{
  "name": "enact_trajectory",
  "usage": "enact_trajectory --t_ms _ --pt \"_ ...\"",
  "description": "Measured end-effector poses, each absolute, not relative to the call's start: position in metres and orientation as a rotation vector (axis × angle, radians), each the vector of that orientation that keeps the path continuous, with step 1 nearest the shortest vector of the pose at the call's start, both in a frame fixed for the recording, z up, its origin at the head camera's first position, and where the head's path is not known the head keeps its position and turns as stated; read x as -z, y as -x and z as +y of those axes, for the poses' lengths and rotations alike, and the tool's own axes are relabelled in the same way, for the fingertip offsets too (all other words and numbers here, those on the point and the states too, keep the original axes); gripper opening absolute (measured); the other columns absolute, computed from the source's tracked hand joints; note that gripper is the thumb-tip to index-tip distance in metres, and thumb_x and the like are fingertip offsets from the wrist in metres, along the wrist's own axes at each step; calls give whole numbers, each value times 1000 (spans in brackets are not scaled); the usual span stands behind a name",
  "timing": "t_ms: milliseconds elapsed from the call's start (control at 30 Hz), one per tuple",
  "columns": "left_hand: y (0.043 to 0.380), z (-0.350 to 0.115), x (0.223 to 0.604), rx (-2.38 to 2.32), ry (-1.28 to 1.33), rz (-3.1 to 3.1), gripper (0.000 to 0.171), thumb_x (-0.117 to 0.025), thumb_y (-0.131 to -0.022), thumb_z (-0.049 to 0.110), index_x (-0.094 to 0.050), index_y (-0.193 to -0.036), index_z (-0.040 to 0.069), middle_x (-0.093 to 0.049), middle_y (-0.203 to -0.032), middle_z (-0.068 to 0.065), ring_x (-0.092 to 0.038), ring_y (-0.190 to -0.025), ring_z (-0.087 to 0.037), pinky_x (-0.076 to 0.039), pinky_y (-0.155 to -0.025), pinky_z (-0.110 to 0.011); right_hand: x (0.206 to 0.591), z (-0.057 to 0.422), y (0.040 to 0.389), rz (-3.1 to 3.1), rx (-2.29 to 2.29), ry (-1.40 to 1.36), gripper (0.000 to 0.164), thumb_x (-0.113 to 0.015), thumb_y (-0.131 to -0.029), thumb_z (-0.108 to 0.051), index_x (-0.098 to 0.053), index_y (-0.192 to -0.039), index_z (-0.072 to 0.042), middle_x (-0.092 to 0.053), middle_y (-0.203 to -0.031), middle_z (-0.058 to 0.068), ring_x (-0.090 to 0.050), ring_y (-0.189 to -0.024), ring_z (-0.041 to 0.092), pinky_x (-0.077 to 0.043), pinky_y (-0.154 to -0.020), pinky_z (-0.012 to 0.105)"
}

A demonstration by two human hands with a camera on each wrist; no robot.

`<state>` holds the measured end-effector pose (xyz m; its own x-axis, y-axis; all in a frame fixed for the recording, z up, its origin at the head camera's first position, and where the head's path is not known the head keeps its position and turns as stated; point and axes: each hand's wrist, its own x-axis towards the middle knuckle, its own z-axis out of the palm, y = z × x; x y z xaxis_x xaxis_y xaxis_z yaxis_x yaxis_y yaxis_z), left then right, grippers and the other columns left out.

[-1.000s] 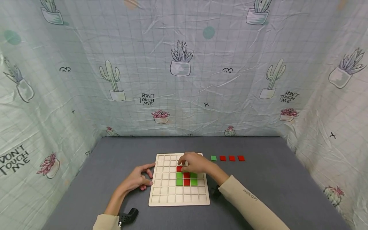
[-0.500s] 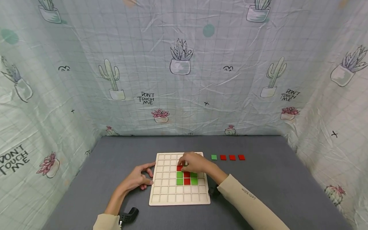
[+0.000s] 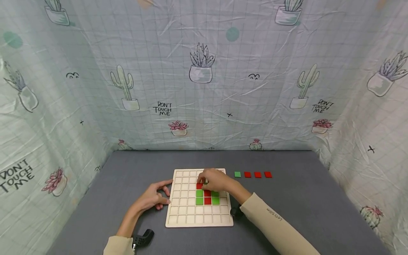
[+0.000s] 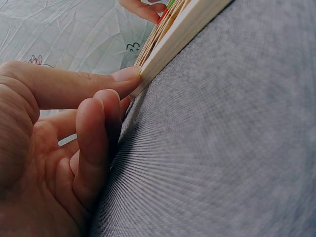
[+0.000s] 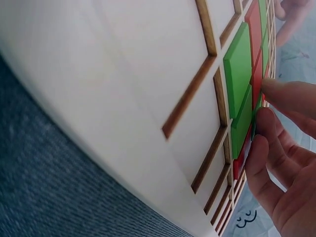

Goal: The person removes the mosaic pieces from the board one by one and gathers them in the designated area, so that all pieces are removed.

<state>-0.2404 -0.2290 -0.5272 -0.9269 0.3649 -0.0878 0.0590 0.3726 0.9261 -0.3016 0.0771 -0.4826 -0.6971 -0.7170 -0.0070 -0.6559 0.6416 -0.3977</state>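
A square wooden grid board [image 3: 181, 220] lies on the table with red and green tiles in its cells. My right hand [image 3: 217, 181] is over the board's upper right part. Thumb and fingers there pinch a green tile [image 5: 258, 102], mostly hidden behind the fingertips, beside a red tile [image 3: 199, 186]. Nearer me are green tiles [image 3: 199, 200] on both sides of a red column [image 3: 207, 200]. At the board's left edge, my left hand [image 3: 149, 199] touches the rim with a straight index finger and the thumb; its other fingers are bent and hold nothing.
Right of the board, a loose green tile [image 3: 237, 174] and three red tiles [image 3: 258, 175] lie in a row on the grey table [image 3: 296, 202]. A cactus-print cloth [image 3: 223, 95] hangs behind and at both sides. Black wrist cameras [image 3: 144, 238] sit on both arms.
The right hand keeps its place over the same cells, with the green tile showing slightly more beneath its fingers. The left hand has stayed at the board's edge.
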Motion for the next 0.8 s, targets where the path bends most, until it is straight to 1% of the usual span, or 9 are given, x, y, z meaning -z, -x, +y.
enact_trajectory --t_ms 233,433,633,800 --pt "241 -229 527 -1564 -368 2356 84 -78 -81 -1 -40 -157 -2 -58 -99 -16 -55 -50 -10 -53 -46 -27 482 77 301 2685 583 1128 17 -77 -92 -16 -79 -109 -17 -70 -100 -1 -62 -91 12 -52 -77 26" --pt "241 -229 526 -1575 -366 2343 85 -79 -81 -1 -40 -157 -2 -58 -99 -16 -54 -49 -9 -52 -46 -26 484 77 303 2682 594 1120 15 -76 -92 -17 -78 -107 -18 -69 -100 -3 -60 -92 11 -52 -79 27" --pt "241 -229 526 -1579 -364 2340 85 -78 -81 -1 -40 -156 -2 -58 -99 -16 -54 -48 -9 -52 -46 -26 484 77 304 2667 616 1120 15 -76 -92 -16 -75 -107 -18 -68 -100 -3 -59 -89 10 -51 -77 26" --pt "241 -229 525 -1575 -349 2345 85 -79 -81 -1 -41 -156 -1 -58 -98 -15 -54 -48 -9 -52 -46 -26 481 78 302 2655 635 1142 15 -72 -94 -11 -74 -108 -16 -70 -101 -2 -60 -85 10 -50 -76 25"
